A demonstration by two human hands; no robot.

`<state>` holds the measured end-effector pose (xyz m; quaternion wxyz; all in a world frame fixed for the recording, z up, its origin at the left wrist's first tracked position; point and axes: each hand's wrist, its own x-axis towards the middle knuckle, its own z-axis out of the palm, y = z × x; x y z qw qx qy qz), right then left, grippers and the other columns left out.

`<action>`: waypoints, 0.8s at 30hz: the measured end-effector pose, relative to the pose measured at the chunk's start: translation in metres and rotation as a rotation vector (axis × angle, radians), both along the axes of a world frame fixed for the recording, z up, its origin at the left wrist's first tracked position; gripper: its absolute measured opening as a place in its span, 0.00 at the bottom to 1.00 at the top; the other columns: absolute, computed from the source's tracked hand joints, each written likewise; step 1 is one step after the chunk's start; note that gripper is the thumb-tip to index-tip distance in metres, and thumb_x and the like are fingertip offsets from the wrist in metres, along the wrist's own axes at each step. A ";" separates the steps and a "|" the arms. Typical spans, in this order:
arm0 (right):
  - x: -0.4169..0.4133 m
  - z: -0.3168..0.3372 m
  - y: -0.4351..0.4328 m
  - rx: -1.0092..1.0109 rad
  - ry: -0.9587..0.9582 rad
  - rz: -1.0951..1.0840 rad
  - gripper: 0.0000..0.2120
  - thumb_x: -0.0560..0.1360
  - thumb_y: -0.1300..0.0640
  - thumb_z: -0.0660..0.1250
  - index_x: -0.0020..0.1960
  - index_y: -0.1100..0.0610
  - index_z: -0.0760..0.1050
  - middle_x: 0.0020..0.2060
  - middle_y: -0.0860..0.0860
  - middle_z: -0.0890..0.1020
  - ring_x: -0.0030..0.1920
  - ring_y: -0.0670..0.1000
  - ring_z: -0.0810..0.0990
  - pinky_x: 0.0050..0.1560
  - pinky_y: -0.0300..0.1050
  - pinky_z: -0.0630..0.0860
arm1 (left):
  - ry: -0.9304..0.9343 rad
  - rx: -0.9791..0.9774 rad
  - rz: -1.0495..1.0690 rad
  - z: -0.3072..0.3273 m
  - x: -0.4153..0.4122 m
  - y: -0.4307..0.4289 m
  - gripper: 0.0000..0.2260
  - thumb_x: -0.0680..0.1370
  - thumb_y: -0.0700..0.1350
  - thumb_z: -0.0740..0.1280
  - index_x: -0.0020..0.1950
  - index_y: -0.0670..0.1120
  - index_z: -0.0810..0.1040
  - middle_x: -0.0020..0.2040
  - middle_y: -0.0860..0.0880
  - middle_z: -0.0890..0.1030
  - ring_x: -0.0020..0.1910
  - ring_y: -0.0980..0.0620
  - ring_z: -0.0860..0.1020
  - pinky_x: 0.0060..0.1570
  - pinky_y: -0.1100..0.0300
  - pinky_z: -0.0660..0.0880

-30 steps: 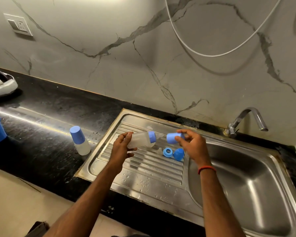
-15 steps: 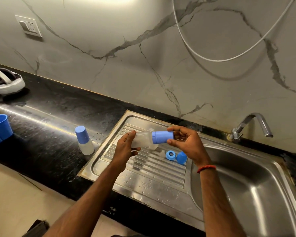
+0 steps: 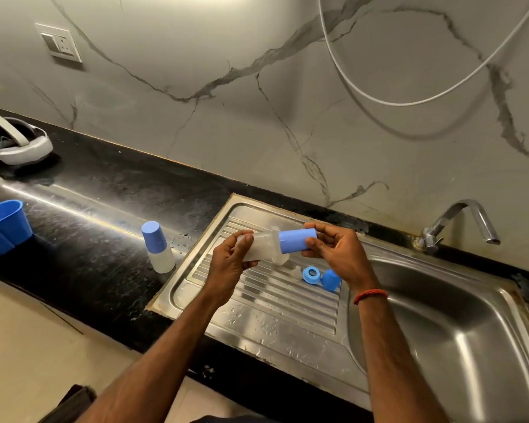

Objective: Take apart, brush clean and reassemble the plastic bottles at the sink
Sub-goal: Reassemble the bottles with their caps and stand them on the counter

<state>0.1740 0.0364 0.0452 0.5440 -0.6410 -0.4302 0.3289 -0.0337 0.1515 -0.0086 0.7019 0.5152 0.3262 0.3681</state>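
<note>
Over the sink's ribbed drainboard (image 3: 257, 303) I hold a clear plastic bottle (image 3: 261, 246) on its side. My left hand (image 3: 232, 261) grips its base end. My right hand (image 3: 333, 251) holds the blue cap (image 3: 297, 240), which sits over the bottle's neck. On the drainboard below lie a blue ring (image 3: 311, 274), a blue cap (image 3: 330, 279) and a small clear teat (image 3: 295, 271). A second bottle (image 3: 158, 247) with its blue cap on stands upright on the black counter, left of the sink.
The sink basin (image 3: 458, 331) lies to the right, with a steel tap (image 3: 458, 221) behind it. A blue tub (image 3: 2, 228) and a white headset (image 3: 13, 141) sit on the counter at far left. A white cable (image 3: 409, 102) hangs along the marble wall.
My right hand brought the blue cap leftward onto the bottle's neck; a second ago the cap was apart from the bottle. The camera view shifted slightly.
</note>
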 end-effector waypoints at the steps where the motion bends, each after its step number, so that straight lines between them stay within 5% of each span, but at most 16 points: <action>1: 0.000 0.000 0.001 -0.010 0.001 -0.011 0.17 0.77 0.62 0.69 0.65 0.60 0.76 0.55 0.56 0.83 0.49 0.54 0.86 0.50 0.47 0.83 | -0.015 0.012 -0.004 0.001 0.000 0.001 0.23 0.75 0.54 0.68 0.65 0.43 0.76 0.60 0.44 0.78 0.57 0.44 0.80 0.48 0.55 0.81; 6: -0.004 0.003 0.005 0.010 0.007 -0.068 0.12 0.77 0.56 0.68 0.60 0.56 0.77 0.50 0.54 0.84 0.42 0.54 0.87 0.45 0.43 0.84 | -0.071 0.002 -0.018 0.001 -0.001 0.004 0.27 0.73 0.54 0.71 0.68 0.44 0.75 0.63 0.43 0.78 0.61 0.43 0.80 0.57 0.47 0.81; 12: -0.014 -0.003 0.017 0.013 -0.018 -0.123 0.14 0.79 0.55 0.67 0.63 0.57 0.77 0.49 0.55 0.84 0.41 0.54 0.86 0.42 0.42 0.83 | 0.038 0.069 -0.022 0.000 -0.005 0.010 0.21 0.77 0.57 0.68 0.68 0.51 0.75 0.61 0.47 0.79 0.59 0.45 0.80 0.54 0.52 0.81; 18: -0.022 0.001 0.034 0.022 -0.032 -0.125 0.15 0.78 0.57 0.68 0.64 0.58 0.77 0.54 0.55 0.82 0.49 0.51 0.85 0.48 0.51 0.84 | 0.171 0.279 0.055 -0.001 -0.012 0.031 0.13 0.81 0.48 0.68 0.65 0.51 0.78 0.61 0.48 0.80 0.59 0.47 0.80 0.53 0.59 0.80; 24: -0.042 0.010 0.065 0.033 -0.121 -0.077 0.16 0.78 0.59 0.70 0.65 0.54 0.77 0.59 0.57 0.80 0.51 0.52 0.85 0.50 0.53 0.84 | 0.345 0.620 0.155 0.009 -0.021 0.051 0.09 0.80 0.44 0.70 0.60 0.48 0.81 0.55 0.54 0.80 0.57 0.52 0.78 0.57 0.49 0.77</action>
